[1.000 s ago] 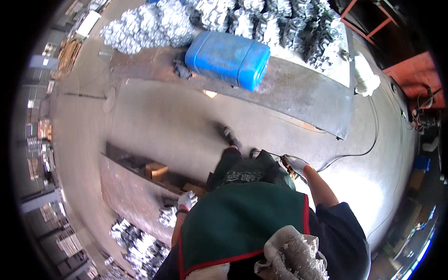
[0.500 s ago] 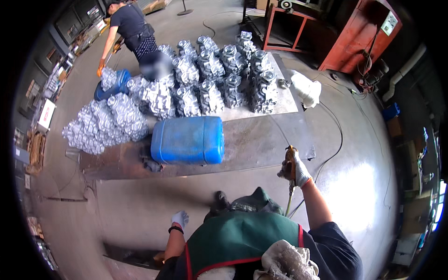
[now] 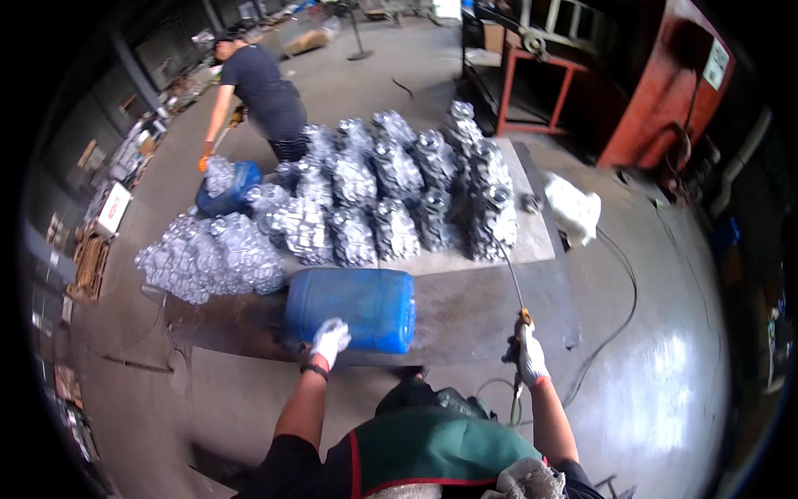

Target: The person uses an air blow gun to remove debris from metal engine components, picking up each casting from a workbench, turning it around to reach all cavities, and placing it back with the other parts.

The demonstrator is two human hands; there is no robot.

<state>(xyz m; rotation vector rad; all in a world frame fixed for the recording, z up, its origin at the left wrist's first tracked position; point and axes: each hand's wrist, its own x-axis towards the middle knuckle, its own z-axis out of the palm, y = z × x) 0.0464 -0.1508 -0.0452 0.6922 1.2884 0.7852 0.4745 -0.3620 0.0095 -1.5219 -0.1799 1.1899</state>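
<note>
Wrapped around an orange-yellow air blow gun [image 3: 524, 319] is my right hand [image 3: 530, 356] in a white glove. The gun's long thin nozzle points toward the nearest grey metal castings [image 3: 495, 218], and a hose hangs from its grip. My left hand [image 3: 331, 339], also gloved, reaches over the near side of a blue plastic jerrycan [image 3: 353, 295] lying on its side. Its fingers look apart and hold nothing; whether they touch the jerrycan I cannot tell. Several rows of castings stand upright behind it on a pale sheet [image 3: 536, 241].
A pile of castings [image 3: 212, 258] covers the left part of the dark table [image 3: 465, 303]. Beyond it, a co-worker [image 3: 262, 91] handles a casting at another blue jerrycan [image 3: 226, 190]. White sacking [image 3: 573, 209] sits off the right edge. A hose [image 3: 633, 287] crosses the floor; red machinery [image 3: 657, 91] stands behind.
My left hand has come up and forward from beside my body to the jerrycan. The blow gun's nozzle now points at the castings. The whole view has shifted, lowering the table in it.
</note>
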